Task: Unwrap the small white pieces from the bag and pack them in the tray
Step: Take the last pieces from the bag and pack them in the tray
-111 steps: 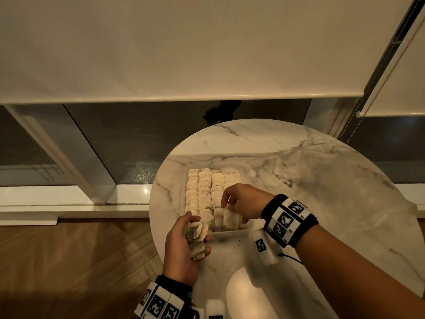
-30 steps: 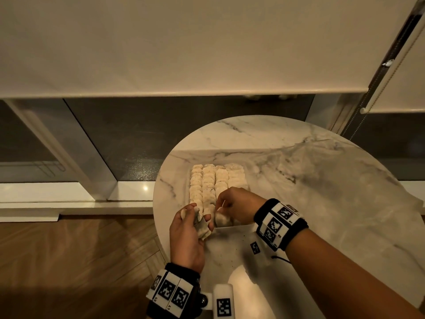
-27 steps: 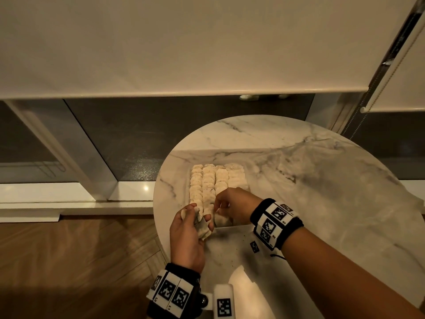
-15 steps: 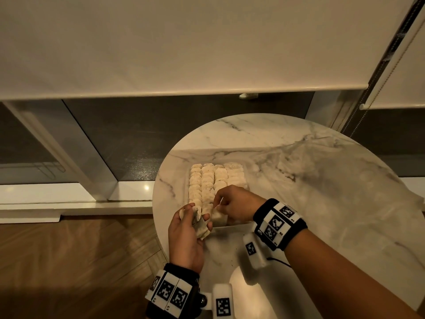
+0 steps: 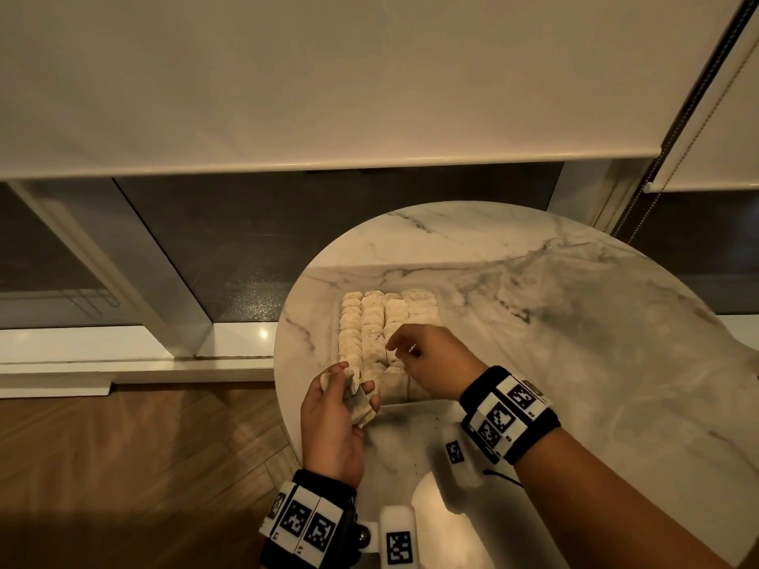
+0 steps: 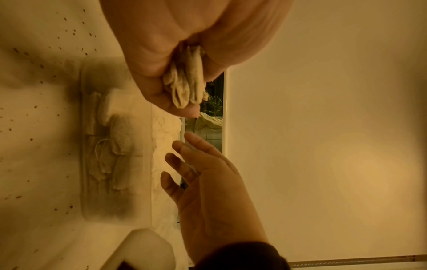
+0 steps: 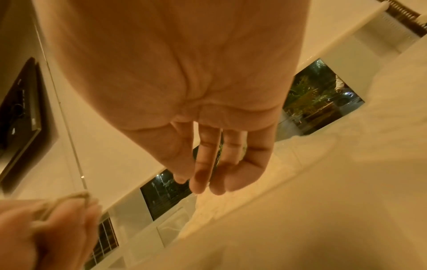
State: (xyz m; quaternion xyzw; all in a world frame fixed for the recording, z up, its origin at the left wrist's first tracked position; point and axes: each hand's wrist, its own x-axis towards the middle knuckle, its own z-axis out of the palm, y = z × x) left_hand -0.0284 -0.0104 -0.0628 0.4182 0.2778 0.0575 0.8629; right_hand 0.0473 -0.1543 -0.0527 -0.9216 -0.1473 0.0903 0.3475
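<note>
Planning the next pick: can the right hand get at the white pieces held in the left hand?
Probably yes: the right hand is open and empty above the tray, beside the left hand, whose white pieces stick out uncovered.

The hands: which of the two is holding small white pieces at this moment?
The left hand. Its fingers are curled round a small bunch of pieces, while the right hand is empty with relaxed fingers above the tray.

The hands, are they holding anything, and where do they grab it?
The left hand grips a few small white pieces by their lower ends, between thumb and fingers. The right hand holds nothing; its fingers are spread over the tray.
</note>
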